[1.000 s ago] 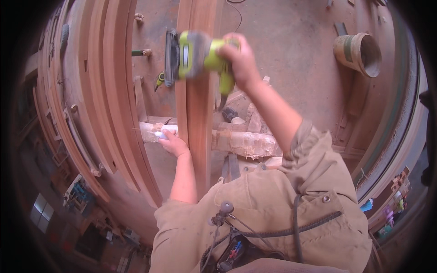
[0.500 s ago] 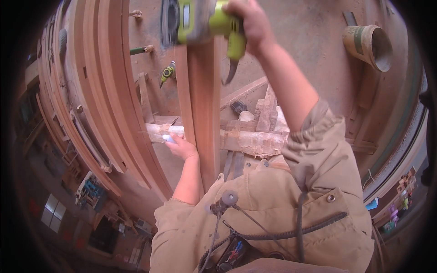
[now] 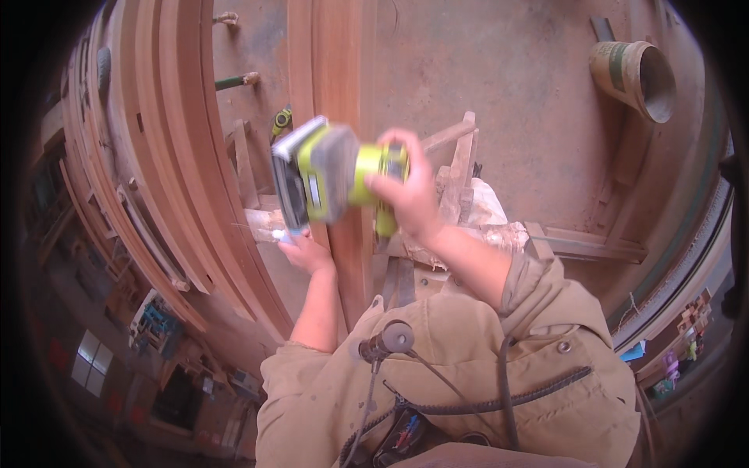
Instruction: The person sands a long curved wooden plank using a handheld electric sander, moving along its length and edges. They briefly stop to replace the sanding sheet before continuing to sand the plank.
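My right hand (image 3: 406,187) grips a green and grey cordless power sander (image 3: 324,171), its fingers wrapped round the handle. The sander is held over a long reddish wooden beam (image 3: 343,62), tilted so that its flat pad faces left; motion blurs it a little. Beside the beam's left edge, my left hand (image 3: 308,256) is closed on a small white, bluish-tipped thing (image 3: 282,236), perhaps a small bottle, too unclear to name. The sander's lower corner comes close to the left fingers and partly hides them; whether they touch I cannot tell.
Several long boards (image 3: 183,132) lie side by side on the left. A whitish, rough log support (image 3: 499,234) runs beneath the beam, with scrap wood (image 3: 460,168) around it. A green power tool (image 3: 282,119) lies beyond the sander. At the right lies a tipped bucket (image 3: 640,78).
My right hand has brought the sander back toward me along the beam, from the far end of view to near my left hand. The left hand has barely moved.
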Available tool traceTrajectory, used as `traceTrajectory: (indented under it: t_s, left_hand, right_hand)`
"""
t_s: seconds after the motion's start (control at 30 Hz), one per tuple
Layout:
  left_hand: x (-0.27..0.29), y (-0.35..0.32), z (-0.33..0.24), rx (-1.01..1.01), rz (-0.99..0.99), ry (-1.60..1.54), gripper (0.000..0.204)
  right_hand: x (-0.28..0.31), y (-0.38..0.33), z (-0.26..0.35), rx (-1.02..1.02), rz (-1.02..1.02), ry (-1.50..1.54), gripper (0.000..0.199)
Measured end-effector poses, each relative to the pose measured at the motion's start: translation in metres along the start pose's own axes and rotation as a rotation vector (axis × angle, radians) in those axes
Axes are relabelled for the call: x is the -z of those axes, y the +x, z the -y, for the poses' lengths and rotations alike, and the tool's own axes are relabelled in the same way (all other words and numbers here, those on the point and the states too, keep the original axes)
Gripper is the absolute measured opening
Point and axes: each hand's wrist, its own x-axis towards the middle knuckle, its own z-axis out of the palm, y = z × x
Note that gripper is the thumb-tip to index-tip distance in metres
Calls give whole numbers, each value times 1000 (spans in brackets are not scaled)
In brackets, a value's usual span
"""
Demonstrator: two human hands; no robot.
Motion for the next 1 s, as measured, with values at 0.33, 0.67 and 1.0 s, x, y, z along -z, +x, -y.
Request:
traceTrajectory:
  t_s: [0.33, 0.67, 1.0]
  left_hand:
    - [-1, 7, 4, 101, 143, -181, 44]
    - [-9, 18, 35, -19, 53, -62, 52]
    - [11, 13, 55, 70, 349, -884, 31]
  right_hand:
    - [13, 128, 63, 170, 140, 226, 13]
    - [5, -74, -42, -54, 66, -57, 44]
    - [5, 21, 2, 164, 119, 162, 30]
